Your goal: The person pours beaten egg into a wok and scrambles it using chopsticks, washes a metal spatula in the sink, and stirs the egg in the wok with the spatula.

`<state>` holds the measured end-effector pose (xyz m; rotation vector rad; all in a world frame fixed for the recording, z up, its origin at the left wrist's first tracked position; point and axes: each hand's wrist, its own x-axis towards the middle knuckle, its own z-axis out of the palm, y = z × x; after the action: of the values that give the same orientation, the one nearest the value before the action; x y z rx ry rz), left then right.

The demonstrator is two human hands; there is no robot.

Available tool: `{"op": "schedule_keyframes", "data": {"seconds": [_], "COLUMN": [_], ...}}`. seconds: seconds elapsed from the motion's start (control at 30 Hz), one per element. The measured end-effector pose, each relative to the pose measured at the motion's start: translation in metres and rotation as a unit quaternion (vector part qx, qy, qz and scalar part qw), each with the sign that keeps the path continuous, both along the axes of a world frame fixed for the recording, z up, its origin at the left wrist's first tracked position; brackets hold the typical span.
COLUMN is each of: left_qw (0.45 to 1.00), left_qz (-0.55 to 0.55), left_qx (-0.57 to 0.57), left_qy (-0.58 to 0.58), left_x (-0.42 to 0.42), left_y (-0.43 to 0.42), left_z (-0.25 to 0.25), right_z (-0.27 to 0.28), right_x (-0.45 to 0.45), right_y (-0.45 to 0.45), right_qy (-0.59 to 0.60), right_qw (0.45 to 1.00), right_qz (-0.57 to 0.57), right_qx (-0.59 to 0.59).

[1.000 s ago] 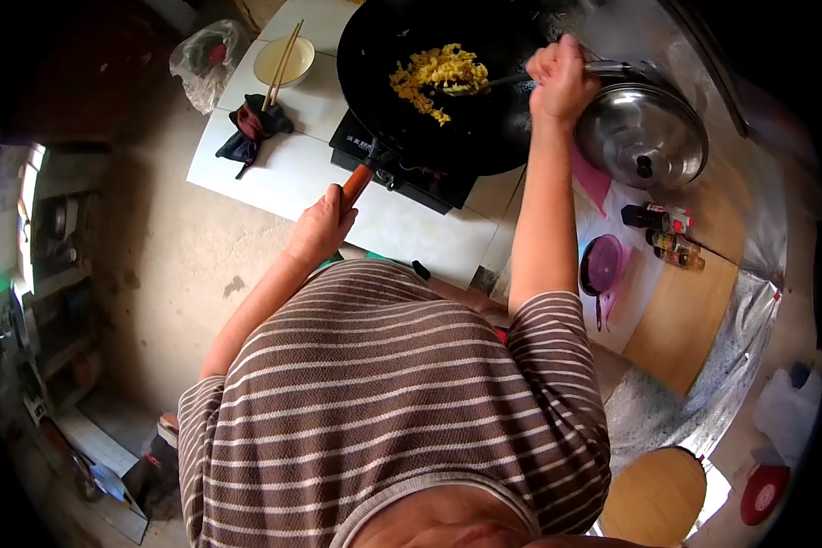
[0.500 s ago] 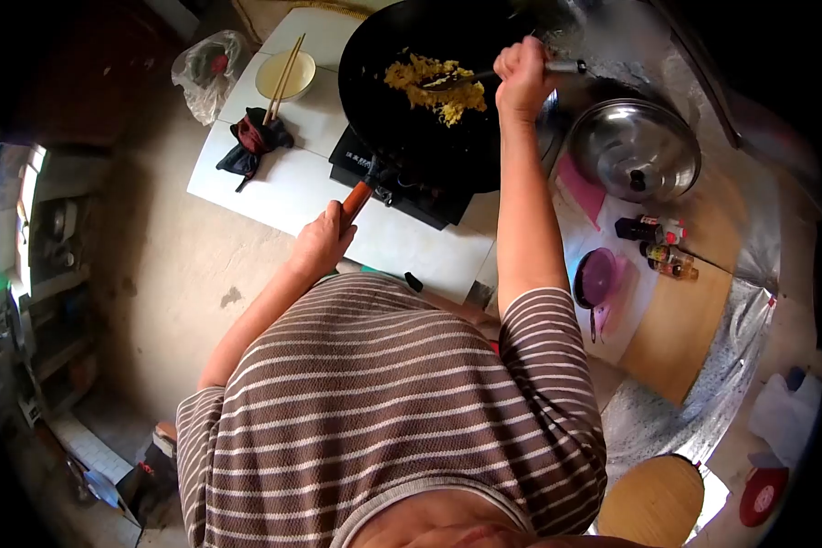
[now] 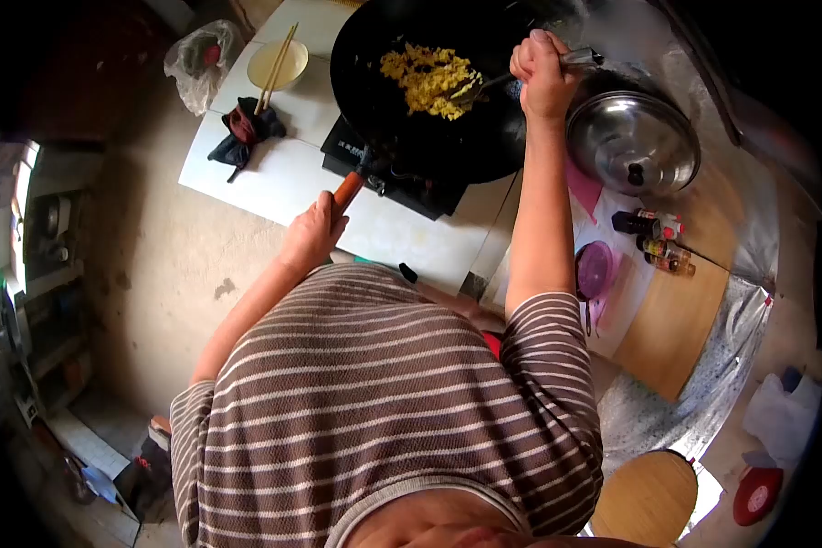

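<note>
My left hand [image 3: 312, 232] is wrapped round the orange-brown handle of a large black wok [image 3: 402, 151], which sits on a black stove [image 3: 338, 155]. Broken pieces of yellow scrambled egg [image 3: 425, 78] lie in the wok. Above the wok's right side, my right hand [image 3: 546, 78] is closed on the handle of a spatula [image 3: 493, 85]. The spatula's blade is at the right edge of the egg, partly covered by it.
Left of the wok stand a pale bowl [image 3: 288, 67] with chopsticks [image 3: 276, 68] across it and a dark, reddish cloth [image 3: 245, 131]. On the right are a steel lid [image 3: 630, 137], bottles [image 3: 665, 256] and a purple round container [image 3: 594, 269]. A plastic bag [image 3: 196, 78] lies at the far left.
My right hand has moved right with the spatula, whose blade has gone from the egg's middle to its right edge. The egg is spread differently. My left hand keeps its hold.
</note>
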<state>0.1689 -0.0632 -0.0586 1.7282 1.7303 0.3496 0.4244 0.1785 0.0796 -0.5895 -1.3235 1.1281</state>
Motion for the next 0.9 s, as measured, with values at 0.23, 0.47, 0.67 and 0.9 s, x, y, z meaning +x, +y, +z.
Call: {"op": "schedule_keyframes", "data": {"seconds": [0.23, 0.47, 0.67, 0.9], "left_qw": [1.000, 1.000, 1.000, 0.999], "left_qz": [0.002, 0.005, 0.004, 0.010], "left_qx": [-0.027, -0.019, -0.017, -0.016], "left_qy": [-0.015, -0.014, -0.018, -0.028], "left_x": [0.002, 0.000, 0.000, -0.001], "left_y": [0.003, 0.003, 0.001, 0.001], "left_z": [0.013, 0.006, 0.003, 0.000], "right_z": [0.001, -0.020, 0.007, -0.029], "right_x": [0.022, -0.002, -0.009, -0.036], "right_y": [0.011, 0.038, 0.024, 0.031], "right_qy": [-0.014, -0.063, 0.076, 0.143], "right_qw": [0.993, 0.989, 0.995, 0.985], "right_qz": [0.098, 0.129, -0.065, -0.091], "right_qx": [-0.070, 0.018, 0.013, 0.037]}}
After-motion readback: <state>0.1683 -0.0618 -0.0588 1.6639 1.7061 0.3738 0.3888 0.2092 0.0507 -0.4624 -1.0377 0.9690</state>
